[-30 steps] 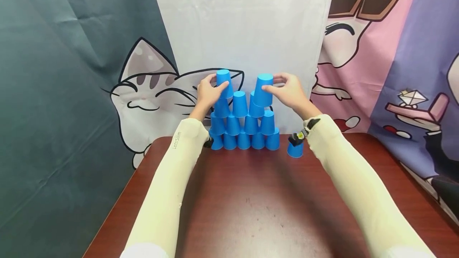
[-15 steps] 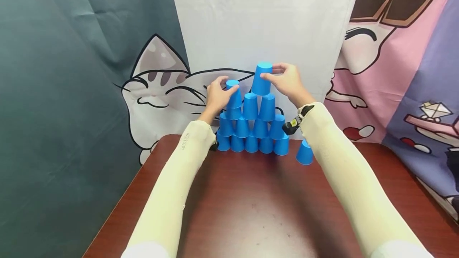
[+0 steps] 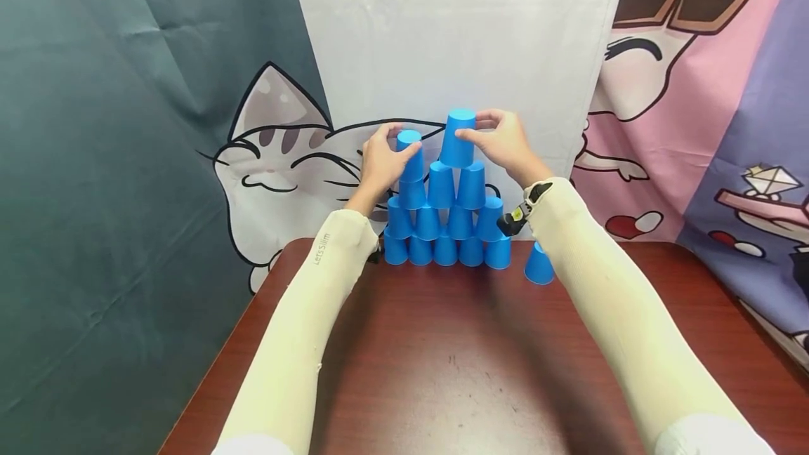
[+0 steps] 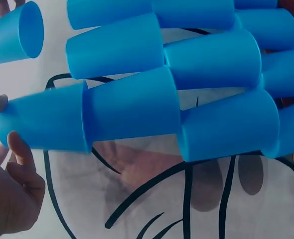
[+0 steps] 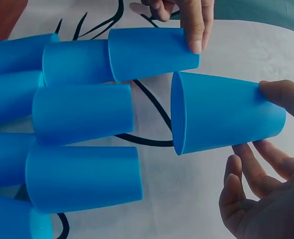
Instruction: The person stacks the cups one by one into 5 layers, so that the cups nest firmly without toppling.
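My left hand (image 3: 383,160) pinches an upside-down blue cup (image 3: 409,153) between thumb and fingers. Its rim meets the base of the third-row left cup (image 4: 132,104) in the left wrist view. My right hand (image 3: 505,142) grips another upside-down blue cup (image 3: 459,139), slightly tilted. In the right wrist view, that cup's open rim faces the stack, with a gap between it and the third-row cups (image 5: 84,114). Below both hands stands a pyramid of inverted blue cups, its bottom row (image 3: 445,251) on the table.
One more blue cup (image 3: 539,265) stands on the table to the right of the pyramid, under my right wrist. The dark red-brown table (image 3: 430,343) reaches back to a printed cloth backdrop (image 3: 468,34) close behind the cups.
My right hand has raised its cup and brought it left over the third row. The left hand's cup dipped onto the left column, then rose slightly. The head view has shifted.
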A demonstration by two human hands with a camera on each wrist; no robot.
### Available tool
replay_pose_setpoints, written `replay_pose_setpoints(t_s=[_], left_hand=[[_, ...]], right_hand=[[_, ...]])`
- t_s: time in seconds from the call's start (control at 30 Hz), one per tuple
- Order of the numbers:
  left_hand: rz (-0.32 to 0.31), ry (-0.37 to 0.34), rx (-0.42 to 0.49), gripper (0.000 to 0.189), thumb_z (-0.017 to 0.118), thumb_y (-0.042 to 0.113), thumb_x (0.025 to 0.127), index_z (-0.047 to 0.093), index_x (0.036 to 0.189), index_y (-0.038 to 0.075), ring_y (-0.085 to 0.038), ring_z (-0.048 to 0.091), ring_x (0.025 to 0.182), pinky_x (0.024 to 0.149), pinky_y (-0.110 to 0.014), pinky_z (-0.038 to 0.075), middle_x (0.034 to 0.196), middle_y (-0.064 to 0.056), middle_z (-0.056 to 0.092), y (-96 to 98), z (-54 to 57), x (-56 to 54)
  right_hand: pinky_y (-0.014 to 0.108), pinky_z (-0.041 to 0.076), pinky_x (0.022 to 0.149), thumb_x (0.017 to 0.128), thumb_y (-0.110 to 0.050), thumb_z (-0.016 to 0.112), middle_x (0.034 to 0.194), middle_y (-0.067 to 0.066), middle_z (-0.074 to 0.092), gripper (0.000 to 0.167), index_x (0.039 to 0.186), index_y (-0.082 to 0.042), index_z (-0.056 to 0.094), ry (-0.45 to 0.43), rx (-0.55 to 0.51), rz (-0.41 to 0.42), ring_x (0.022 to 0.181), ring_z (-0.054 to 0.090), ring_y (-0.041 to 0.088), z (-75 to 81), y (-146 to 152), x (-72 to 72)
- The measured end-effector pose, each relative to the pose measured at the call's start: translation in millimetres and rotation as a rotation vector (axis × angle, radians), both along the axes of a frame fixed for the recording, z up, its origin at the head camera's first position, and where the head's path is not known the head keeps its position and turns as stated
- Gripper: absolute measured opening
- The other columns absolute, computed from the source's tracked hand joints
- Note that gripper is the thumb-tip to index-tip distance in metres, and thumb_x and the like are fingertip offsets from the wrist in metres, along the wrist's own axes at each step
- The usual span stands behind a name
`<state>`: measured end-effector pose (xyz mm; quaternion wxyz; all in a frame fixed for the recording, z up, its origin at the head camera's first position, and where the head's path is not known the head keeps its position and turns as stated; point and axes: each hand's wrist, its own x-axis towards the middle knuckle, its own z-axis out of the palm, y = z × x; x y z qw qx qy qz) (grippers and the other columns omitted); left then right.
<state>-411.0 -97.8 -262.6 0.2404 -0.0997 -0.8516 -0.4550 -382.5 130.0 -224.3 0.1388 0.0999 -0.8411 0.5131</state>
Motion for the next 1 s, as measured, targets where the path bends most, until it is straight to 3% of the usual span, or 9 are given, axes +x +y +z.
replay_pose_setpoints(t_s=[0.53,0.67,0.87,1.0], left_hand=[[0.002,0.020,-0.005,0.052,0.073,0.036,0.090,0.055,0.135,0.017,-0.026,0.046,0.131,0.101,-0.047,0.044,0.136,-0.003,0.059,-0.1,-5.3,-2.7],[-0.013,0.072,0.054,0.054,0.073,0.036,0.091,0.054,0.136,0.013,-0.026,0.047,0.129,0.101,-0.047,0.044,0.136,-0.005,0.058,-3.6,-3.6,-3.9],[-0.046,0.159,0.172,0.056,0.072,0.035,0.092,0.052,0.136,0.007,-0.032,0.049,0.124,0.096,-0.044,0.044,0.136,-0.009,0.058,-2.0,8.0,-4.5],[-0.054,0.121,0.168,0.057,0.070,0.040,0.092,0.052,0.137,0.011,-0.029,0.049,0.125,0.097,-0.044,0.044,0.137,-0.007,0.057,5.9,10.4,-4.9]], right_hand=[[0.055,0.043,0.104,0.087,-0.047,0.073,0.140,0.015,0.055,0.069,0.139,-0.006,0.054,-0.002,0.011,0.026,0.129,0.052,0.035,-9.3,8.1,-1.7],[0.055,0.043,0.104,0.087,-0.045,0.074,0.140,0.016,0.055,0.067,0.138,-0.005,0.054,0.003,0.008,0.032,0.128,0.052,0.035,-10.9,8.3,-2.9],[0.055,0.042,0.104,0.088,-0.045,0.073,0.139,0.017,0.056,0.067,0.137,-0.004,0.054,0.011,0.006,0.038,0.129,0.051,0.035,-10.8,8.5,-3.9],[0.056,0.042,0.104,0.087,-0.046,0.073,0.139,0.016,0.056,0.067,0.137,-0.005,0.055,0.024,0.002,0.032,0.129,0.052,0.034,-10.4,8.5,-5.0]])
